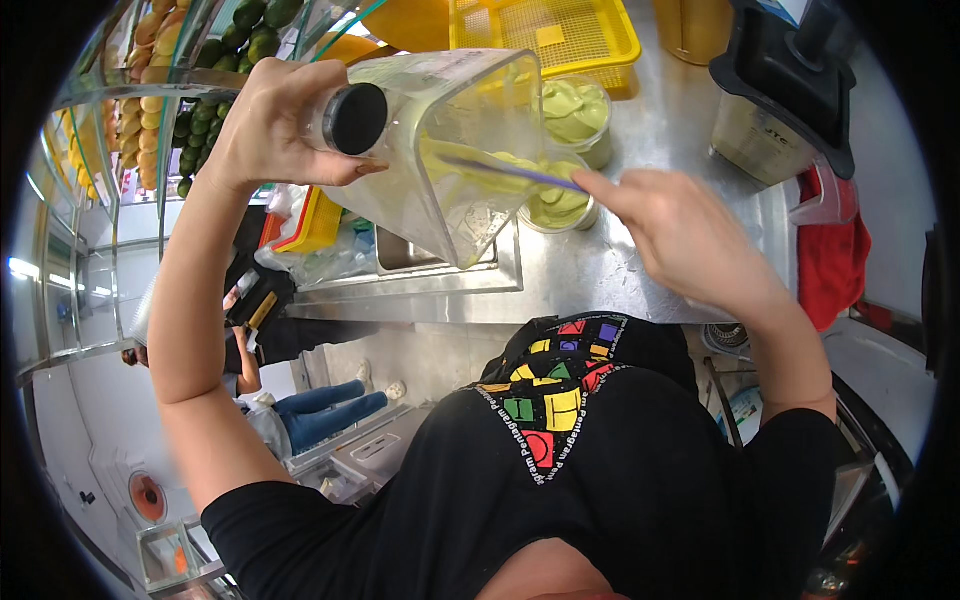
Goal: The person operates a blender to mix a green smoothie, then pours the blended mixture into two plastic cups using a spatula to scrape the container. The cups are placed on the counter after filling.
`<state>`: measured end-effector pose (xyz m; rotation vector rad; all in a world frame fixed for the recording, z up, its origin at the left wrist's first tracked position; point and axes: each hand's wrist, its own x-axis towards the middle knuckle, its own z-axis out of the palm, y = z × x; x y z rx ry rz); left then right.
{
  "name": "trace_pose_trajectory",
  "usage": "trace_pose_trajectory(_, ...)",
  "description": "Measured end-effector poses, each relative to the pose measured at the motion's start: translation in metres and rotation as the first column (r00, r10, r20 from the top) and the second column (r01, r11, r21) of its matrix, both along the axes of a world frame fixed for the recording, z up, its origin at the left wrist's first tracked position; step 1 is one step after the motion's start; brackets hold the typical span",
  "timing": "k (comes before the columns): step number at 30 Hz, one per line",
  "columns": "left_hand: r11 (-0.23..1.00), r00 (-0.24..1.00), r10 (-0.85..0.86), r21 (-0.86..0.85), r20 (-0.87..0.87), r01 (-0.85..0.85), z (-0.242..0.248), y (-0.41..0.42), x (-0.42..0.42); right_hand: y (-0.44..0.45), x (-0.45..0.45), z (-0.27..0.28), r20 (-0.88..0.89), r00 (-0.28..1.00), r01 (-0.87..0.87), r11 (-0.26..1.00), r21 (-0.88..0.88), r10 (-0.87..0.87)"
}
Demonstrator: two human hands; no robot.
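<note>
My left hand (277, 124) grips a clear blender jar (382, 202) near its black round cap (355, 118), holding it tipped on its side. Pale green creamy mix smears the jar's inner walls. In my right hand (675, 225) is a slim purple-handled spatula (540, 176), its blurred far end inside the jar's mouth. Below the mouth stands a clear plastic cup (561, 210) filled with the green mix, partly hidden by the jar and spatula. A second cup of green mix (576, 112) stands just behind it.
A yellow plastic basket (551, 37) lies at the back of the steel counter (630, 262). Another blender jar with a black lid (772, 135) stands at right, beside a red cloth (829, 255). A steel sink basin (397, 255) sits left. Another person (330, 412) is at far left.
</note>
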<state>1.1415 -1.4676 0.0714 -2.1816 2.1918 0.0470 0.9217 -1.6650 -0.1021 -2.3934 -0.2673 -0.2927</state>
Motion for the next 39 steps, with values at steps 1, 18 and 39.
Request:
trace_pose_trajectory(1,1.0,1.0,-0.004,-0.002,-0.002,0.004,0.0,0.0,0.001,0.001,0.01,0.002,0.064,0.997,0.042,0.997,-0.069,-0.038)
trace_pose_trajectory(18,0.998,1.0,-0.011,0.065,0.001,0.011,0.001,-0.017,-0.009,0.008,0.066,0.027,0.225,0.969,0.007,0.898,-0.44,0.103)
trace_pose_trajectory(39,0.991,0.988,0.133,-0.002,-0.079,-0.133,-0.005,0.009,0.01,-0.037,-0.035,0.026,-0.209,0.968,0.046,0.913,-0.405,-0.141)
